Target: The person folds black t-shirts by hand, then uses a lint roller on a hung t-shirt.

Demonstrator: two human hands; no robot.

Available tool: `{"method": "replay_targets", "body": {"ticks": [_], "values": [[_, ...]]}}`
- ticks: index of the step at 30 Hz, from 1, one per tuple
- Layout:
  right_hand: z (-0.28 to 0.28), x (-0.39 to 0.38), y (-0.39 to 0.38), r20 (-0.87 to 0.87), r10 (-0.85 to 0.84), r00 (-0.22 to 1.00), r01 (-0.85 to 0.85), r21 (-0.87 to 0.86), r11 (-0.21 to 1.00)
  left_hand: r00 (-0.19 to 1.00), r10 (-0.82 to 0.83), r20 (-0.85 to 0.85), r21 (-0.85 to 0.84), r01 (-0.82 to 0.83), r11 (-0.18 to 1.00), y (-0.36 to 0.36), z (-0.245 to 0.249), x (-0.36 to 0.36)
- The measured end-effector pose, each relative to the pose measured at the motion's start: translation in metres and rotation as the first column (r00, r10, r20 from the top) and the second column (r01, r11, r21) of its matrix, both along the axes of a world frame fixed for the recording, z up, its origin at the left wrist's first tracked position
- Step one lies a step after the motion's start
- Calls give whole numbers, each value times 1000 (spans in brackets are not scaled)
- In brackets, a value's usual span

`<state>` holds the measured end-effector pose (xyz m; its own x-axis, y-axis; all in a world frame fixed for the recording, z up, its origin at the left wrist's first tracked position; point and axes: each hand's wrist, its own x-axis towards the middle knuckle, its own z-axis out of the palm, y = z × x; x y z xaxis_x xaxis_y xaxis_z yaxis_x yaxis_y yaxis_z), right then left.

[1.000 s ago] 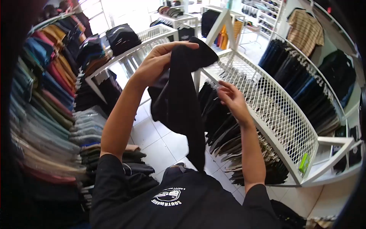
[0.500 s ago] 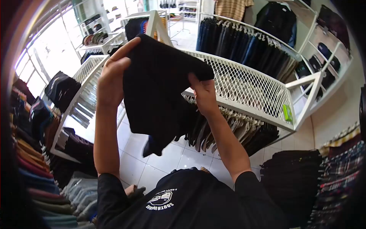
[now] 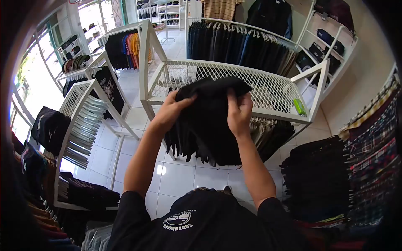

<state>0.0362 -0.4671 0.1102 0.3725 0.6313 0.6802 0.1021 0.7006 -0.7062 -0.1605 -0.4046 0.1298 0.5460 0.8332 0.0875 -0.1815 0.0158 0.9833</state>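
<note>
A plain black garment (image 3: 215, 121) hangs down in front of me, held up by its top edge; its exact kind does not show. My left hand (image 3: 169, 111) pinches its left upper corner, thumb on the near side. Toward the right end of that edge, my right hand (image 3: 239, 112) grips the cloth with the thumb in front and the fingers folded behind. The top of the cloth is bunched between the two hands and overlaps the white mesh-topped rack (image 3: 268, 85) behind it.
A bright green item (image 3: 299, 106) lies at the right end of the mesh top. Dark trousers (image 3: 243, 44) hang on the back rail. To the left stands a rack of clothes in clear sleeves (image 3: 86, 129). Plaid shirts (image 3: 372, 146) and a row of black garments (image 3: 316, 180) hang at right.
Both hands have come down, the left one also toward the right, and the garment now hangs lower and more level. My view has turned left, showing more of the left side racks.
</note>
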Motion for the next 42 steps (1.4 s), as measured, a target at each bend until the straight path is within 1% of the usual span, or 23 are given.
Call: {"method": "replay_targets", "body": {"ticks": [1,2,4,6,8,9,11,12,14,15,17,18,21,23,24,26,28,30,32,34,38,40,42], "values": [[1,1,-5,-5,-71,997,71,13,997,995,38,91,-22,-37,999,-1,9,6],[0,1,-9,-1,-79,997,79,17,997,995,30,96,-18,-28,999,-3,21,9],[-8,1,-17,-52,-33,998,27,-114,993,992,89,92,120,-99,988,-8,43,11],[-30,-1,-14,-73,6,997,-14,-109,994,998,54,40,176,-60,982,-2,50,11],[-55,-2,-13,-173,195,965,-247,-367,897,999,-37,-15,234,39,972,0,54,14],[-57,-8,-14,-175,198,964,-251,-364,897,999,-33,-18,236,36,971,1,54,14],[-60,-21,-13,25,282,959,-267,-253,930,997,-78,-25,272,82,959,3,51,13],[-62,-22,-12,22,289,957,-275,-251,928,997,-70,-28,274,75,959,2,54,10],[-68,-22,-9,68,379,923,-328,-379,865,996,-52,-70,293,70,954,-3,60,4],[-67,-23,-9,65,388,919,-336,-380,861,997,-43,-72,291,62,955,-2,60,1],[-61,-25,-10,-22,477,878,-459,-316,830,996,24,-88,473,20,881,6,63,-3],[-61,-25,-11,-22,487,873,-469,-315,825,995,36,-88,473,11,881,8,66,-6],[-64,-25,-15,-42,531,846,-502,-400,767,990,79,-118,483,-13,876,13,76,-12],[-68,-21,-15,-66,582,810,-508,-574,642,988,108,-110,516,-36,856,24,77,-13],[-68,-18,-17,-69,581,811,-508,-575,641,986,133,-98,551,-57,832,28,79,-13],[-67,-9,-22,64,478,876,-369,-549,750,988,117,-103,539,-43,841,32,83,-16],[-69,9,-28,95,458,884,-336,-551,763,978,199,-66,595,-121,795,44,81,-16],[-70,34,-39,125,433,893,-299,-555,777,981,190,-33,573,-137,808,57,78,-18],[-66,65,-51,398,345,850,-30,-617,786,959,280,35,597,-245,764,74,77,-20],[-51,91,-71,494,282,822,160,-677,719,956,276,97,577,-280,767,84,78,-20],[-36,153,-97,576,221,787,287,-659,695,931,309,193,490,-364,792,114,77,-23],[-27,188,-106,591,227,774,395,-730,558,916,336,219,463,-401,791,127,76,-26],[-24,226,-115,647,255,718,457,-715,529,895,378,237,473,-447,759,137,73,-31]]}}
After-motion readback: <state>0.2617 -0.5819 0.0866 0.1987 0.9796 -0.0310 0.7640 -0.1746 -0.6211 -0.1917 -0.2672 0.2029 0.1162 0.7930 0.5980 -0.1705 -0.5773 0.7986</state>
